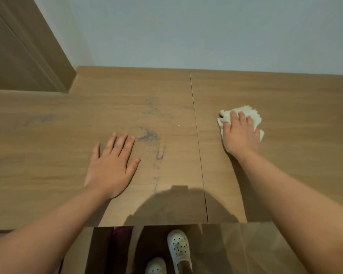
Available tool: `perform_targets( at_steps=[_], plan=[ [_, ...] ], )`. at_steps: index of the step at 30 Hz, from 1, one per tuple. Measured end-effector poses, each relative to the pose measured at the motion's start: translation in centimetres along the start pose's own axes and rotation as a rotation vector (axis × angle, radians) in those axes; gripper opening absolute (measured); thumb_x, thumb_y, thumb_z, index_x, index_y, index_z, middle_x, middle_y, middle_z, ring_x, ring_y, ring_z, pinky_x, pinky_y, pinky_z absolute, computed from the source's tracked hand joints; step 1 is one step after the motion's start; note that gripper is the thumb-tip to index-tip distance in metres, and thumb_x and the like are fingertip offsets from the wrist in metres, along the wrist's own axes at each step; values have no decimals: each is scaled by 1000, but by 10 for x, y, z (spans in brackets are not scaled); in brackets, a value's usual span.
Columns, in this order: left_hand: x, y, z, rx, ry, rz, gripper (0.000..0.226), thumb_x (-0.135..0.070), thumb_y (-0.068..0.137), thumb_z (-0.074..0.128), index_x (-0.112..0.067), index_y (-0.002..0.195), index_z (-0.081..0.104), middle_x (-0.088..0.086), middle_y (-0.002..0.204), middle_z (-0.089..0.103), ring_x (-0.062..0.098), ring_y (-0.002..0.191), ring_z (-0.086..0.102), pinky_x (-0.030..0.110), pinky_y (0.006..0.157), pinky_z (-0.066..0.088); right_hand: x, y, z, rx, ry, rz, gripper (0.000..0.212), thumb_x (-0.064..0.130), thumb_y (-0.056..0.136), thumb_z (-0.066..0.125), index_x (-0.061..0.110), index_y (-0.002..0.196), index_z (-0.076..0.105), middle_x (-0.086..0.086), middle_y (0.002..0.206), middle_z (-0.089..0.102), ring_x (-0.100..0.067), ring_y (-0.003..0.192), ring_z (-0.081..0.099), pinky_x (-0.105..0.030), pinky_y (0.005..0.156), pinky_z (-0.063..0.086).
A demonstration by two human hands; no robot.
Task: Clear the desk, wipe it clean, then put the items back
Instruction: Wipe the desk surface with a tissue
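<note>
Wood-grain laminate forms the desk (48,155), with a seam running from its far edge to its near edge and bluish-grey smudges just left of that seam. The left hand (111,165) rests flat on the surface toward the near edge, fingers straight and slightly spread, holding nothing. The right hand (241,133) presses a crumpled white cloth (251,116) onto the desk right of the seam, fingers extended over it; white clogs (179,248) show below the near edge.
</note>
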State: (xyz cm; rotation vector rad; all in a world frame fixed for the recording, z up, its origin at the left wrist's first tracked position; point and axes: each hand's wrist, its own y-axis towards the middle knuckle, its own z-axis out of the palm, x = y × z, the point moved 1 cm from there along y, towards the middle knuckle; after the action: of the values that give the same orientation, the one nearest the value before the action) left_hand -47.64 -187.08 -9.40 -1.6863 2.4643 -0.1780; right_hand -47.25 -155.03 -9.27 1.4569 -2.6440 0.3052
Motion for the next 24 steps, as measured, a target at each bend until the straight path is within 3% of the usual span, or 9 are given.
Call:
perform_targets(
  at_steps=[2, 4, 8, 11, 13, 16, 19, 21, 24],
  plan=[
    [0, 12, -2, -2, 8, -10, 81, -60, 76, -16, -29, 150, -6, -8, 158, -7, 12, 144, -13, 43, 116, -1, 15, 20, 3, 1, 15, 28, 51, 36, 102, 21, 22, 151, 18, -2, 160, 10, -24, 146, 5, -47, 113, 13],
    [2, 25, -3, -8, 21, -17, 81, -60, 76, -15, -29, 150, -4, -8, 159, -5, 12, 145, -10, 42, 116, 1, 40, 27, 5, 9, 7, -64, 51, 37, 102, 20, 23, 151, 17, -1, 160, 9, -24, 146, 4, -46, 114, 11],
    [2, 33, -5, -12, 16, -42, 80, -60, 78, -13, -29, 150, -1, -8, 159, -2, 11, 145, -8, 41, 116, 1, 77, -16, 11, 131, -54, -617, 51, 38, 102, 21, 27, 151, 16, 2, 160, 10, -20, 147, 5, -45, 116, 8],
    [1, 33, -6, -17, 11, -55, 79, -60, 79, -12, -28, 150, -1, -8, 158, -2, 11, 145, -8, 40, 116, 0, 69, -65, 10, 156, -114, -1032, 50, 41, 96, 27, 28, 144, 36, 2, 152, 34, -23, 141, 29, -51, 110, 26],
    [2, 32, -6, -13, 6, -61, 77, -59, 80, -11, -28, 150, 0, -7, 158, -1, 11, 145, -7, 40, 116, 0, 60, -28, 8, 203, -142, -961, 50, 42, 99, 28, 30, 147, 28, 3, 155, 26, -21, 143, 20, -53, 113, 22],
    [3, 33, -3, -24, 5, -62, 75, -59, 83, -9, -28, 150, 0, -7, 158, -1, 10, 145, -8, 40, 116, -1, 57, 58, 1, 117, -65, -512, 50, 38, 102, 23, 26, 150, 19, 1, 159, 13, -21, 146, 7, -48, 114, 13],
    [3, 33, -3, -32, 1, -62, 73, -59, 85, -6, -28, 150, 3, -7, 158, 2, 10, 145, -6, 40, 116, 0, 73, 96, -2, 84, -38, -338, 52, 36, 101, 21, 21, 151, 17, -3, 159, 12, -25, 146, 7, -49, 113, 14],
    [2, 33, -3, -41, -4, -55, 73, -59, 86, -2, -26, 150, 8, -6, 158, 8, 12, 145, -1, 41, 116, 3, 86, 71, 2, 97, -140, -479, 50, 36, 100, 25, 22, 149, 20, -3, 156, 18, -27, 144, 13, -49, 108, 21],
    [3, 32, -3, -54, -6, -52, 70, -57, 90, 3, -23, 150, 15, -3, 157, 15, 14, 145, 5, 43, 115, 8, 88, -7, 12, 149, -193, -1005, 47, 40, 98, 28, 30, 144, 30, 6, 152, 28, -21, 142, 23, -50, 106, 27]
  ],
)
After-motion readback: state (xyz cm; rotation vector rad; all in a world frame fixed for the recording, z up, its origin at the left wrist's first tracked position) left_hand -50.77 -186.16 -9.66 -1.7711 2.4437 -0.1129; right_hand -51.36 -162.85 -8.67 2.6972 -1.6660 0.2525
